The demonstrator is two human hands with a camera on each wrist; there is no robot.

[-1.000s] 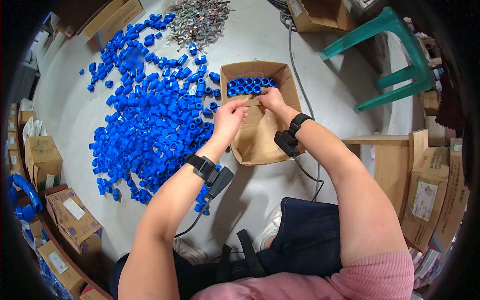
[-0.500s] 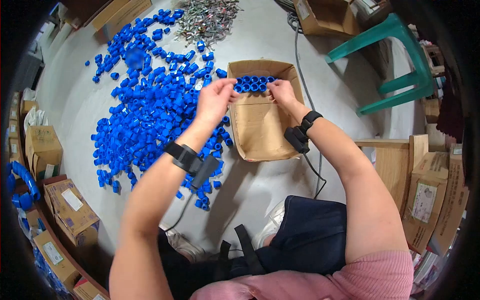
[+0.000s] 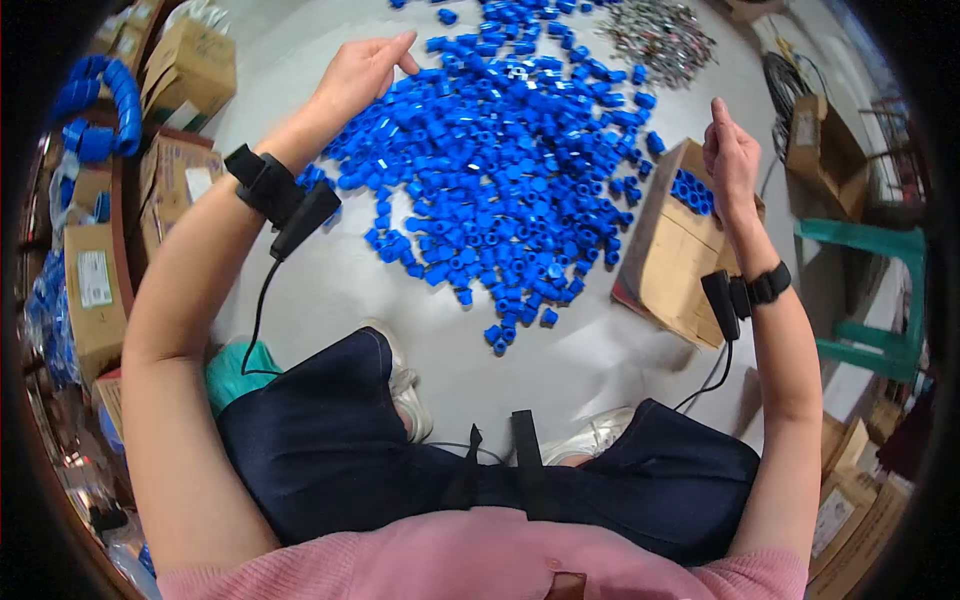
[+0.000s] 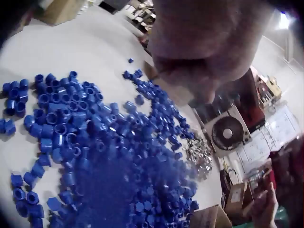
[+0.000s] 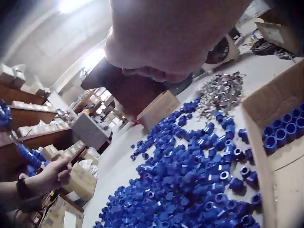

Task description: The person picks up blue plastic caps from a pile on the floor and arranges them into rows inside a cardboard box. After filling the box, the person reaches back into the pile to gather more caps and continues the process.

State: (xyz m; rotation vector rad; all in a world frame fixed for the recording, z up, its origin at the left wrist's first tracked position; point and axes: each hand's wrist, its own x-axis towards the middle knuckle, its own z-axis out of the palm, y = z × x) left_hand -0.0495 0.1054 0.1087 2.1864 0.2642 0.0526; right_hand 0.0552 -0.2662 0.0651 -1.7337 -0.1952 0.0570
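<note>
Head view: the blue plastic fittings point(image 3: 510, 170) lie in a broad loose heap on the floor point(image 3: 330, 290), just below and to the inside of my left hand point(image 3: 365, 65) and down to the left of my right hand point(image 3: 730, 150). I judge them light, hard and stiff, with nothing to crush. The walls look smooth, so one could squirt out of a lazy pinch, and any I nudge would roll or scatter. The hex flats on the bodies are the place to take hold, thumb on one flat and fingertip on the opposite one, or I could scoop several at once into a cupped palm.

My left hand hovers over the far left edge of the heap, fingers stretched and loose, with nothing in them. My right hand is raised, fingers lightly curled and one pointing up, and it holds nothing I can see.

Right beneath my right hand sits a cardboard box point(image 3: 670, 270), with a row of packed fittings point(image 3: 692, 192) standing open end up along its far wall. Beyond both hands lies a pile of small metal pieces point(image 3: 665, 35). A green plastic stool point(image 3: 870, 240) stands outside my right wrist.
</note>
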